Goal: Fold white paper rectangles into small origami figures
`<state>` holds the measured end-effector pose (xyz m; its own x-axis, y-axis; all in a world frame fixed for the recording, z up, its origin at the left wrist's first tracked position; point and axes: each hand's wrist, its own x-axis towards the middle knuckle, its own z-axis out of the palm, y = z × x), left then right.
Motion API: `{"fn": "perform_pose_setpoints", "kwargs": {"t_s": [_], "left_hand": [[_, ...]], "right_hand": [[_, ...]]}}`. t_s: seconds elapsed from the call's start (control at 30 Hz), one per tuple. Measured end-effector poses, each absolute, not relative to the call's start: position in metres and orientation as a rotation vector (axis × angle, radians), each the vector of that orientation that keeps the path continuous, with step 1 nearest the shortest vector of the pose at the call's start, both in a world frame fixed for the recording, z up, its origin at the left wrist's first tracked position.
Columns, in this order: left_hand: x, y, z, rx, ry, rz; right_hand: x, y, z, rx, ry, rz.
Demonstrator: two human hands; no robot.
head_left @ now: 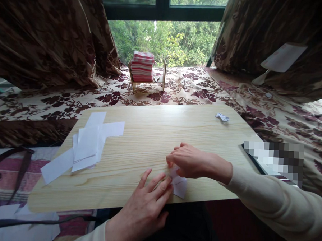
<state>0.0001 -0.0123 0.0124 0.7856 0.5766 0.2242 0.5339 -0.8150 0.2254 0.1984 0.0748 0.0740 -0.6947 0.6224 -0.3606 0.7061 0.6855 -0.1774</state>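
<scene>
A small folded white paper (180,185) lies near the front edge of the light wooden table (149,141). My left hand (146,202) lies flat with spread fingers, its fingertips pressing the paper's left side. My right hand (188,159) comes in from the right with curled fingers pinching the paper's top edge. Most of the paper is hidden under both hands.
A loose pile of white paper strips (86,145) lies at the table's left. A small folded paper piece (222,117) sits at the far right. A wooden rack with striped red cloths (143,67) stands by the window. More white sheets (20,223) lie below the table's left.
</scene>
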Motion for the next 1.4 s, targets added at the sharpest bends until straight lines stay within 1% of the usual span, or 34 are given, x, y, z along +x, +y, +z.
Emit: {"fn": "perform_pose_setpoints", "kwargs": {"t_s": [0.2, 0.4, 0.6, 0.77, 0.93, 1.27, 1.4], "left_hand": [[0.0, -0.012, 0.013, 2.796, 0.878, 0.424], [0.001, -0.01, 0.017, 2.757, 0.895, 0.39], [0.004, -0.008, 0.018, 2.753, 0.896, 0.393], [0.005, -0.01, 0.016, 2.745, 0.894, 0.401], [0.005, -0.012, 0.016, 2.747, 0.892, 0.393], [0.005, -0.012, 0.012, 2.739, 0.903, 0.442], [0.006, -0.014, 0.013, 2.736, 0.914, 0.482]], "right_hand": [[0.199, 0.076, 0.072, 1.1, 2.686, -0.503], [0.21, 0.072, 0.063, 1.278, 2.738, -0.526], [0.212, 0.032, 0.051, 1.586, 2.767, -0.332], [0.206, -0.004, 0.031, 1.756, 3.142, -0.153], [0.202, -0.017, 0.016, 1.758, 3.218, -0.215], [0.205, -0.024, 0.003, 1.877, 3.377, -0.408], [0.203, -0.022, -0.002, 1.925, 3.354, -0.402]]}}
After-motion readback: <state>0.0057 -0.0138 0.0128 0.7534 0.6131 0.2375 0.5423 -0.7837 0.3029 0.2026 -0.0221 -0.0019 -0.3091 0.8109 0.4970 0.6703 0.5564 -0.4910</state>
